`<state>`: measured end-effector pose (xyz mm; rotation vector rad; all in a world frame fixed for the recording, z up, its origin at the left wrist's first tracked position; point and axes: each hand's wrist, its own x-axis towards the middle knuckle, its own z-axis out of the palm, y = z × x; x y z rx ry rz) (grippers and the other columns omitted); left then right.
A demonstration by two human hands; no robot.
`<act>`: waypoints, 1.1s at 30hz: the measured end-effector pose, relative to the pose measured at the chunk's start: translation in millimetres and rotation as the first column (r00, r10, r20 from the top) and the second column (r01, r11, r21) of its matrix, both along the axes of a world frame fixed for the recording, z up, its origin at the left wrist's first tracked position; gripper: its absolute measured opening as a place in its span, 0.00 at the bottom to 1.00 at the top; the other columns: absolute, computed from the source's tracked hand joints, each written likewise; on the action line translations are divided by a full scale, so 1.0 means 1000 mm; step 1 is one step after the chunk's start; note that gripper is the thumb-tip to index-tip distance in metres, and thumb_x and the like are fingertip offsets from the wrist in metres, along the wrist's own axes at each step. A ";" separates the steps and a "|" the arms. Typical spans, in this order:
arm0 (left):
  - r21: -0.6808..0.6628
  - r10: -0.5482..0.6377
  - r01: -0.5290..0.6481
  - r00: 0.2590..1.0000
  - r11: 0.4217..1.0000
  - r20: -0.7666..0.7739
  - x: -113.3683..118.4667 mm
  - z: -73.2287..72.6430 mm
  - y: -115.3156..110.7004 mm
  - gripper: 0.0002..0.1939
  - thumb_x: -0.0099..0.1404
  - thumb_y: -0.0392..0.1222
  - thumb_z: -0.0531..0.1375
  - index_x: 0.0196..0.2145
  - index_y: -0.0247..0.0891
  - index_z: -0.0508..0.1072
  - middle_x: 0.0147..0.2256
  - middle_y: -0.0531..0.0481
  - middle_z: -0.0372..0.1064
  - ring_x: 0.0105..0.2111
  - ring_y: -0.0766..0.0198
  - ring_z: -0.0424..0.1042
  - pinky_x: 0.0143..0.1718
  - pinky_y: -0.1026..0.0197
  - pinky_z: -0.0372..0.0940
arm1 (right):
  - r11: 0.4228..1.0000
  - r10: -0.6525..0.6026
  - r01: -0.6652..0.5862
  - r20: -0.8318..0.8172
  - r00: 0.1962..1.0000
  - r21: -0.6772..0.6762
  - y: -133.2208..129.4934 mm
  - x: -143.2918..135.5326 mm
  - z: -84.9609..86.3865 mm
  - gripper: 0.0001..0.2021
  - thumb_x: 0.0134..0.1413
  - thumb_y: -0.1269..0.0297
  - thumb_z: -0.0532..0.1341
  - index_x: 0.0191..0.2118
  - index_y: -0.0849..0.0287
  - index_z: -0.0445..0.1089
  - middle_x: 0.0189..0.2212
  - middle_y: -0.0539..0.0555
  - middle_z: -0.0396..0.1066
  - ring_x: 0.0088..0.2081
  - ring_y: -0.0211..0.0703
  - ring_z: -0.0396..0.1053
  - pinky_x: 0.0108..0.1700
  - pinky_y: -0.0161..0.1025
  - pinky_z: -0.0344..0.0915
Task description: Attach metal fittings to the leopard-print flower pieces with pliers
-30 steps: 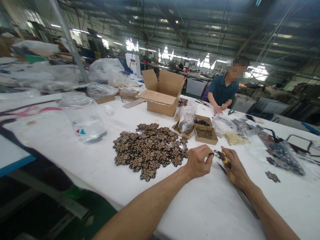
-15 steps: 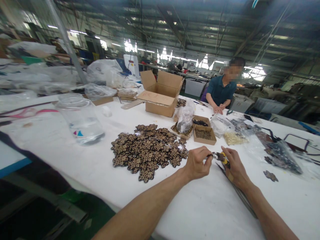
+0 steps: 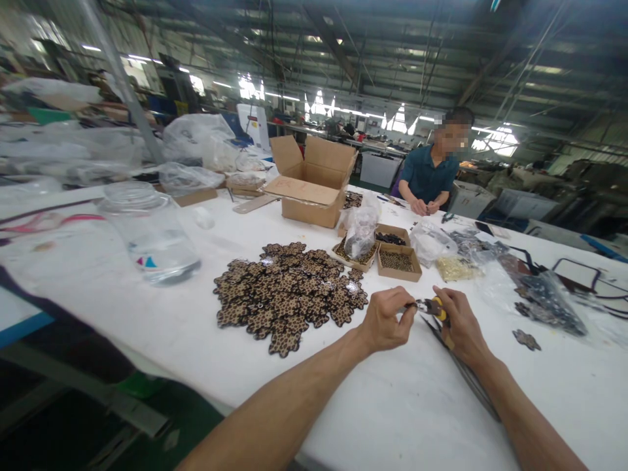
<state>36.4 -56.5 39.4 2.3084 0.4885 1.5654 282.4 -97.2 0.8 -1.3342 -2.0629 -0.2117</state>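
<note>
My left hand (image 3: pixel 390 319) is closed in a pinch on something too small to make out, at the jaws of the pliers. Yellow-handled pliers (image 3: pixel 432 307) are gripped in my right hand (image 3: pixel 461 327), their jaws pointing left to my left fingertips. Dark cords (image 3: pixel 464 373) run from near the pliers down under my right forearm. Left of my left hand lies a heap of leopard-print flower-shaped pieces (image 3: pixel 289 294). Small open boxes of little parts (image 3: pixel 398 261) sit just beyond my hands.
An open cardboard box (image 3: pixel 314 212) stands behind the heap, with a clear plastic jar (image 3: pixel 152 235) to the left. Plastic bags (image 3: pixel 552 301) and a loose flower piece (image 3: pixel 526 339) lie at the right. Across the white table (image 3: pixel 392 405) a person (image 3: pixel 429 173) works with both hands.
The view has shifted slightly, so the table items sit a little further left. The person across the table has moved their hands a little. My hands keep nearly the same pose at the pliers.
</note>
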 end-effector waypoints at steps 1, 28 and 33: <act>0.004 -0.002 0.002 1.000 1.000 0.001 0.000 0.000 0.000 0.02 0.66 0.34 0.57 0.36 0.37 0.70 0.30 0.47 0.70 0.30 0.63 0.69 0.31 0.60 0.63 | 1.000 -0.005 0.005 0.002 1.000 0.004 0.000 0.000 0.000 0.45 0.48 0.81 0.54 0.72 0.47 0.49 0.57 0.61 0.59 0.57 0.57 0.63 0.55 0.55 0.69; 0.078 -0.018 0.021 0.999 0.997 -0.040 0.004 -0.005 0.004 0.03 0.64 0.33 0.58 0.36 0.36 0.71 0.30 0.45 0.71 0.30 0.62 0.70 0.32 0.59 0.64 | 0.991 -0.131 0.127 0.097 0.987 0.045 0.002 0.008 -0.002 0.26 0.52 0.78 0.56 0.57 0.53 0.64 0.51 0.59 0.67 0.52 0.53 0.68 0.43 0.43 0.72; 0.064 -0.027 0.029 0.999 0.998 -0.033 0.005 -0.007 0.003 0.03 0.64 0.33 0.58 0.36 0.36 0.71 0.30 0.46 0.71 0.30 0.62 0.70 0.33 0.59 0.64 | 0.990 -0.133 0.128 0.107 0.985 0.053 0.003 0.011 -0.004 0.28 0.47 0.78 0.57 0.56 0.53 0.65 0.51 0.59 0.67 0.52 0.53 0.68 0.44 0.42 0.71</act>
